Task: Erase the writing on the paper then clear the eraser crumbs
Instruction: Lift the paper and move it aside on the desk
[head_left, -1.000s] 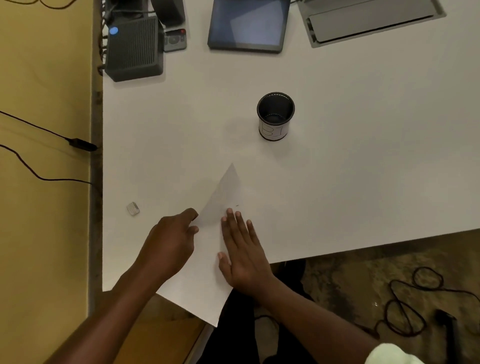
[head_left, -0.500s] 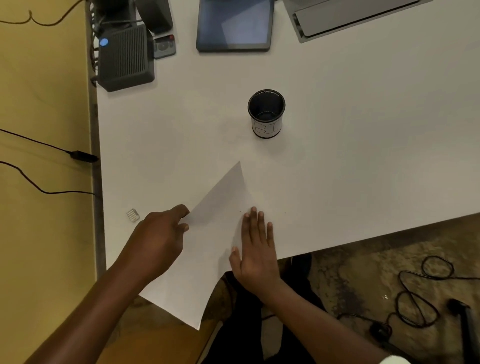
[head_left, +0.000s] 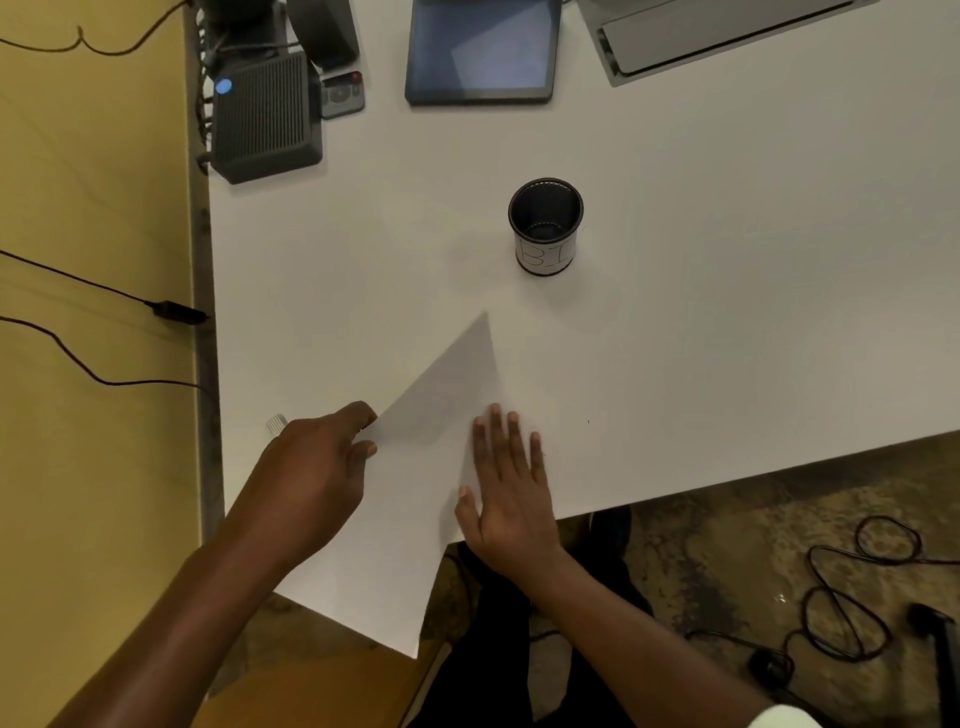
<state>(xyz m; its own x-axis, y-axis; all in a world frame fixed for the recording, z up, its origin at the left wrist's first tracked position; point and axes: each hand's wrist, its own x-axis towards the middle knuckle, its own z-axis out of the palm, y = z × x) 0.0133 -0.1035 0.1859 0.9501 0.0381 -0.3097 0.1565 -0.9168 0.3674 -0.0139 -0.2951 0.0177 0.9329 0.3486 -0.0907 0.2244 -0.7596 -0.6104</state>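
Note:
A white sheet of paper (head_left: 415, 467) lies tilted at the near edge of the white table (head_left: 675, 338), its near corner hanging past the edge. My left hand (head_left: 317, 478) pinches the sheet's left edge between thumb and fingers. My right hand (head_left: 509, 488) lies flat, fingers together, over the sheet's right edge and the table. A small white eraser (head_left: 275, 423) sits on the table just left of my left hand, partly hidden by it. A tiny dark speck (head_left: 588, 421) lies on the table to the right. No writing shows on the sheet.
A black mesh cup (head_left: 545, 223) with a white label stands beyond the paper. A tablet (head_left: 480, 49), a dark box-shaped device (head_left: 262, 117) and a remote (head_left: 340, 93) lie at the far edge. Cables (head_left: 857, 597) trail on the floor at right.
The paper has rotated and shifted slightly right on the table. My right hand has slid right with it, toward the sheet's right edge. My left hand still grips the left edge.

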